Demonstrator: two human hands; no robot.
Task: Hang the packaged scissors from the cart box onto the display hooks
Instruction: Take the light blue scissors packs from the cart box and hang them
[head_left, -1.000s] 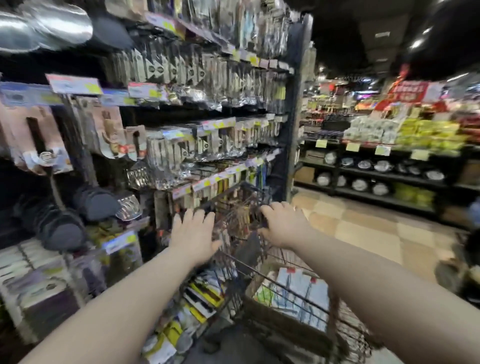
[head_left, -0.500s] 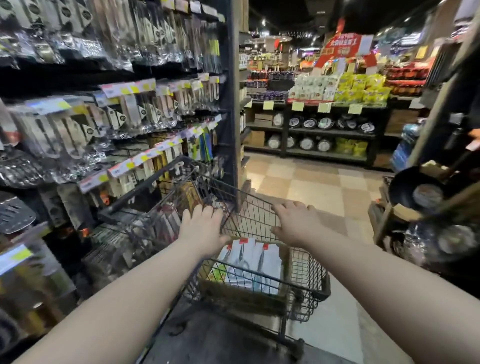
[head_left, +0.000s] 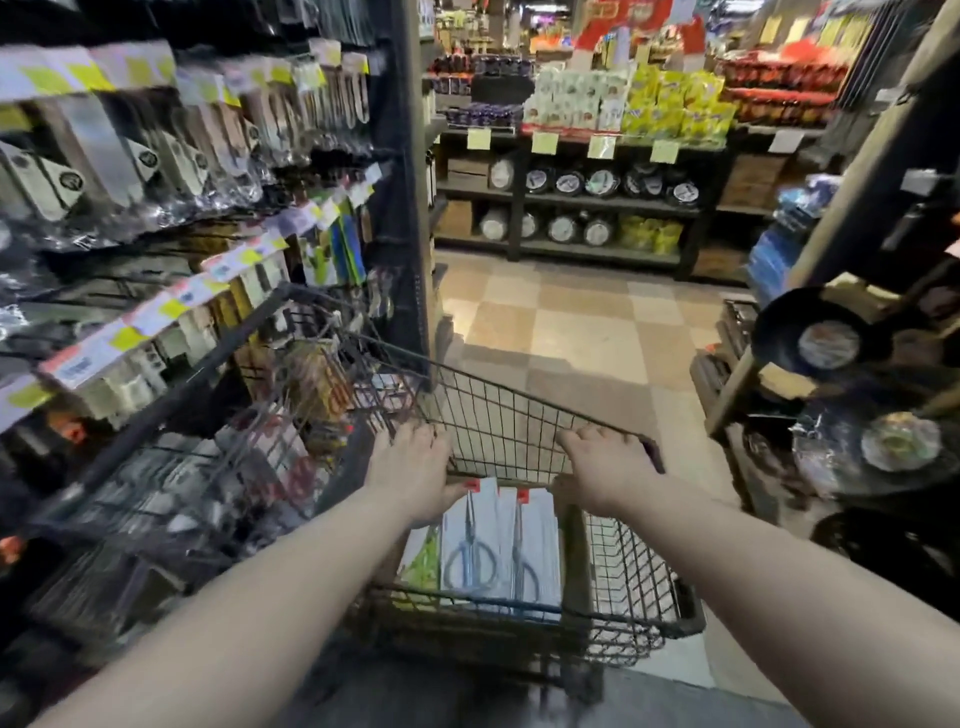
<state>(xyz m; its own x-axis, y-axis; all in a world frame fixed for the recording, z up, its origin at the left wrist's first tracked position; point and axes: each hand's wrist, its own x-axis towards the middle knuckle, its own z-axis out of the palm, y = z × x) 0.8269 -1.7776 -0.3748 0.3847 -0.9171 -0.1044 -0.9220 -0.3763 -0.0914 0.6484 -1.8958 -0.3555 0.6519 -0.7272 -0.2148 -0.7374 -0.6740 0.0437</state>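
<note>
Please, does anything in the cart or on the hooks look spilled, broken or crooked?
Nothing stands out. The packaged scissors stand tidily in the box inside the cart; the left hand and right hand hold its wire. The hanging goods are too blurred to judge.

Both forearms (head_left: 291, 587) are showing bare right down to the frame's edge, and the left hand (head_left: 410, 467) and right hand (head_left: 605, 467) are showing uncovered too, wrists included.

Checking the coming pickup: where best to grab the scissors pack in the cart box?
Probably pinch its red-tabbed top edge from above: the pack stands on end in the box, only its top exposed. Left hand and right hand hold the cart.
</note>
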